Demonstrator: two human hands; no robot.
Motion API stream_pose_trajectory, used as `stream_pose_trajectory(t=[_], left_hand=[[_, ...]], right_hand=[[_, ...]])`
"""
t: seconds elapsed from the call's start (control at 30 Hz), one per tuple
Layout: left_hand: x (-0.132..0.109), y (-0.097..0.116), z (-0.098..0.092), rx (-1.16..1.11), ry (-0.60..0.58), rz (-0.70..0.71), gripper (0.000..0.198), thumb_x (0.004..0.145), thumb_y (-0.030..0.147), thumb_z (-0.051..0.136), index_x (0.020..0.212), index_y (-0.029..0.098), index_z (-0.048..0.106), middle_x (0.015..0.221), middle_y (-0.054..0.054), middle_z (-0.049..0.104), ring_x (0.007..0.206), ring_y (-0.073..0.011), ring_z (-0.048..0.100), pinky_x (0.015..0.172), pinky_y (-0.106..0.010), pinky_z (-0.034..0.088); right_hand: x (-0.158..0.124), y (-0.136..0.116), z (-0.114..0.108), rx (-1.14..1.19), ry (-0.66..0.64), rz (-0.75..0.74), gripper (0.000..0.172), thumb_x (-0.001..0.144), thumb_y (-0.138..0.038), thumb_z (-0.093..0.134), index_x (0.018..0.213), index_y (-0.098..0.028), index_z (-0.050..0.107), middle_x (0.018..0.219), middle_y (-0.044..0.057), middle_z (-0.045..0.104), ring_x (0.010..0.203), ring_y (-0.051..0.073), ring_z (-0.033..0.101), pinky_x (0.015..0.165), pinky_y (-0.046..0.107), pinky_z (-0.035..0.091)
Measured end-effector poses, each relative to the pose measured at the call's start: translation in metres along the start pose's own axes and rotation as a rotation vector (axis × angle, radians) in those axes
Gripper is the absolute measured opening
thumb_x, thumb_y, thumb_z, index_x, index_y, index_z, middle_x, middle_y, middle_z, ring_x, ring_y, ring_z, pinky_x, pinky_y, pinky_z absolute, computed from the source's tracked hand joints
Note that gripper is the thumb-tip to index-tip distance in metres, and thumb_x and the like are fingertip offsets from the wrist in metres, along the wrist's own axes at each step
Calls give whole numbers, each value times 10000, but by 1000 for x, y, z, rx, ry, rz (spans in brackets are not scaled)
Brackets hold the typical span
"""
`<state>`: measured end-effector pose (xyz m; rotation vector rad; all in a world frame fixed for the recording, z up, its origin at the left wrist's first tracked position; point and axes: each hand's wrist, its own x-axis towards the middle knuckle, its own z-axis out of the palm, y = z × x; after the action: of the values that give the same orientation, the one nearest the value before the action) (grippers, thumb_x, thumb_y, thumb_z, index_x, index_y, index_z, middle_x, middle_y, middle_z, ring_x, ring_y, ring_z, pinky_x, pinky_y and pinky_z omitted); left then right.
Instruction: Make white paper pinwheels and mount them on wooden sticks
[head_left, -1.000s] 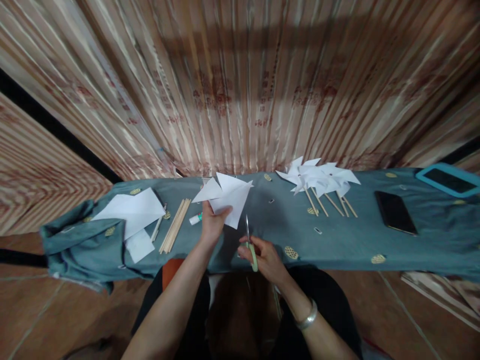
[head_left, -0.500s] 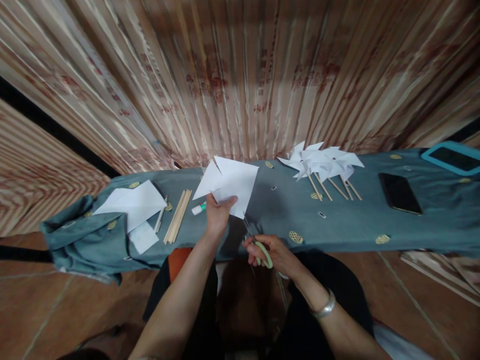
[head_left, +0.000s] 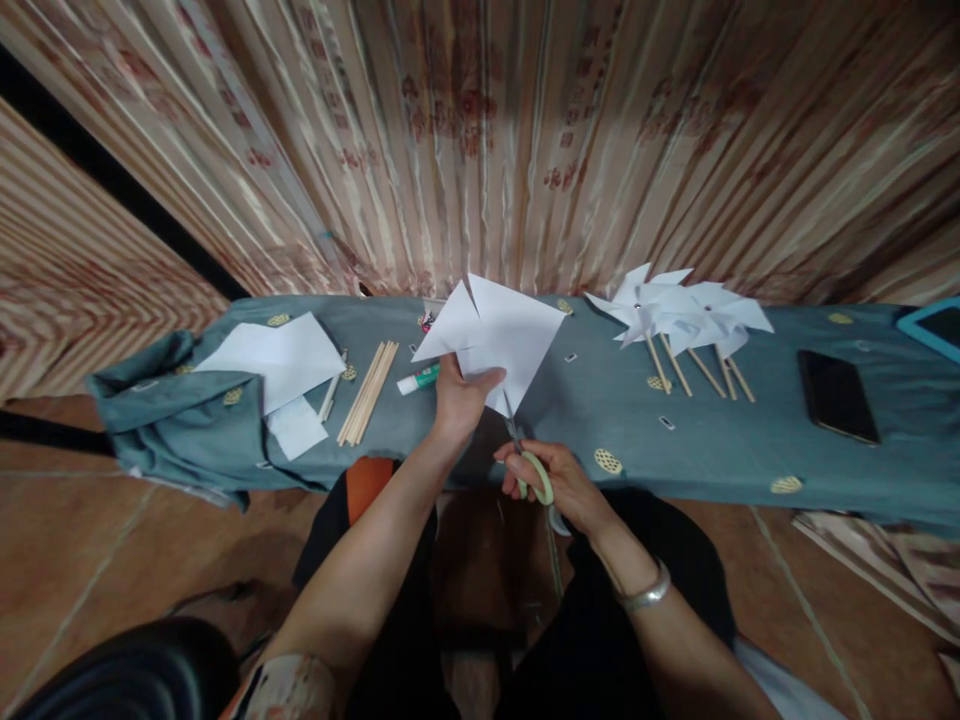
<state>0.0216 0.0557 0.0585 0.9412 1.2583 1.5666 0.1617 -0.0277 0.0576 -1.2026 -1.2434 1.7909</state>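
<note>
Above the cloth-covered bench [head_left: 720, 450], our left grip [head_left: 460, 402] pinches the slit white paper [head_left: 514, 330]; our right grip [head_left: 566, 480] grasps the scissors [head_left: 539, 478], blades at the paper's near corner. We note sticks [head_left: 367, 393] and a tube [head_left: 417, 380] to the left, pinwheels [head_left: 679, 305] to the right.

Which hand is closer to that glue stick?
Left: the left hand, holding the cut paper, is just right of the glue stick; the right hand, holding the scissors, is farther right.

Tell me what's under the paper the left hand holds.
Around the paper, teal tablecloth shows; a glue stick lies beside the left hand. Whatever's directly beneath is covered.
</note>
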Motion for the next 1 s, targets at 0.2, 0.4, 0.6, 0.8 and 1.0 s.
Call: stream_pose_trajectory(t=[0.2, 0.4, 0.6, 0.8, 1.0], left_hand=[[2, -4, -1, 17, 7, 13, 516, 547, 163, 809, 1009, 183, 580, 983, -48, 689, 920, -237, 663, 852, -363, 515], [2, -6, -2, 16, -3, 28, 539, 560, 157, 803, 1051, 176, 580, 1012, -48, 686, 926, -226, 658, 859, -351, 515], [1, -4, -2, 30, 14, 13, 635, 546, 143, 815, 1123, 189, 554, 1006, -40, 690, 981, -242, 652, 904, -368, 501], [-1, -4, -1, 28, 10, 2, 607, 542, 164, 811, 1089, 193, 549, 992, -39, 690, 972, -245, 654, 890, -363, 498], [1, -8, -2, 62, 3, 50, 563, 537, 182, 803, 1046, 189, 563, 981, -44, 696, 933, -234, 661, 849, -351, 510]], right_hand=[[0, 1, -1, -15, 7, -9, 468, 688, -618, 712, 830, -172, 680, 600, 2, 644, 522, 105, 567, 490, 217, 429], [0, 1, -2, -25, 10, -8, 468, 689, -612, 712, 831, -167, 687, 597, 5, 643, 525, 108, 567, 493, 219, 429], [0, 2, -2, -24, 4, -16, 456, 705, -603, 705, 834, -165, 683, 599, 6, 642, 521, 105, 564, 485, 219, 417], [1, 3, -3, -23, 9, -20, 464, 709, -610, 698, 832, -164, 677, 598, 5, 639, 523, 103, 563, 487, 220, 417], [1, 1, -3, -12, 3, -9, 491, 686, -627, 708, 818, -156, 662, 591, 1, 635, 513, 96, 559, 484, 218, 415]])
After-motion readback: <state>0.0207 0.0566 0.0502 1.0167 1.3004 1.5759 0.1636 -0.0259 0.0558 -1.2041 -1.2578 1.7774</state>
